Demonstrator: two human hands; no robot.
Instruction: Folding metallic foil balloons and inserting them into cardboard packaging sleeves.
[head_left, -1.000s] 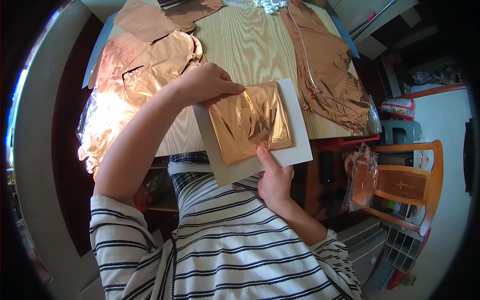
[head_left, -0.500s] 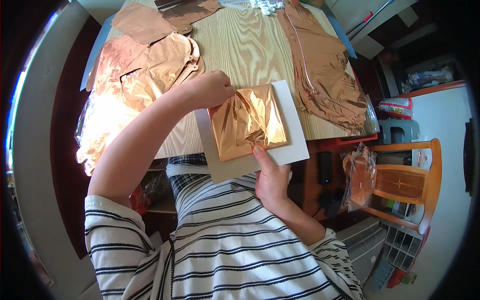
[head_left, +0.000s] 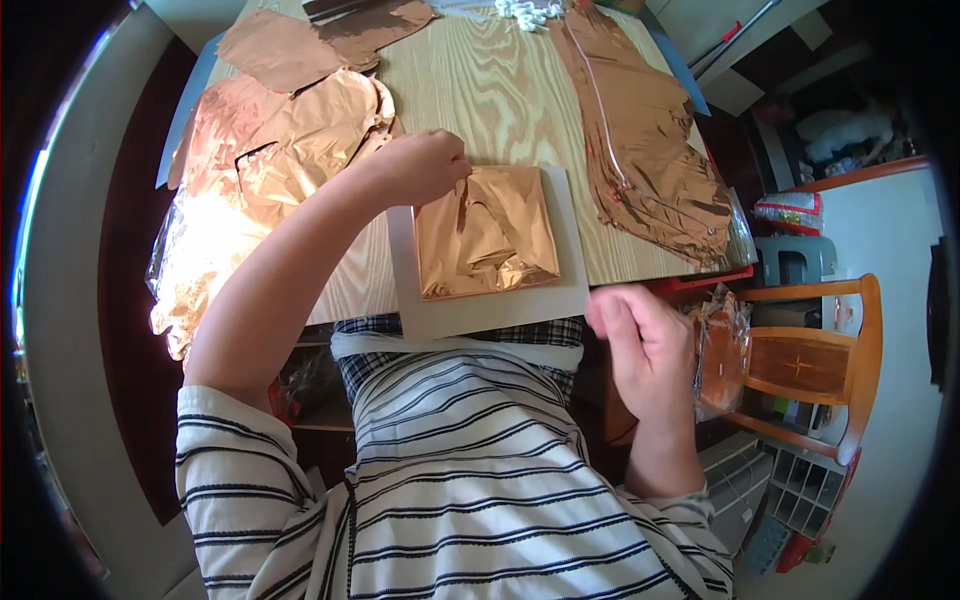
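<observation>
A folded copper-coloured foil balloon [head_left: 490, 245] lies as a flat square on a thin grey-white board [head_left: 500, 316]. The board rests at the table's near edge and sticks out a little towards me. My left hand [head_left: 425, 168] is closed at the packet's upper left corner, pinching foil there; its fingertips are partly hidden. Beside the board's lower right corner is my right hand [head_left: 645, 345], its fingers curled and slightly blurred. Their tips meet the board's edge, and I cannot tell whether they grip it.
Flat copper foil balloons [head_left: 285, 130] cover the wooden table's left side, bright with glare. Another long foil balloon [head_left: 650, 130] with a thin pale tube [head_left: 603, 125] lies at right. Small white pieces [head_left: 528, 14] sit at the far edge. A wooden chair [head_left: 805, 365] stands at right.
My right hand has let go of the packet's lower edge and moved right, beside the board. The board has turned slightly and lies flatter. My left hand stays at the upper left corner.
</observation>
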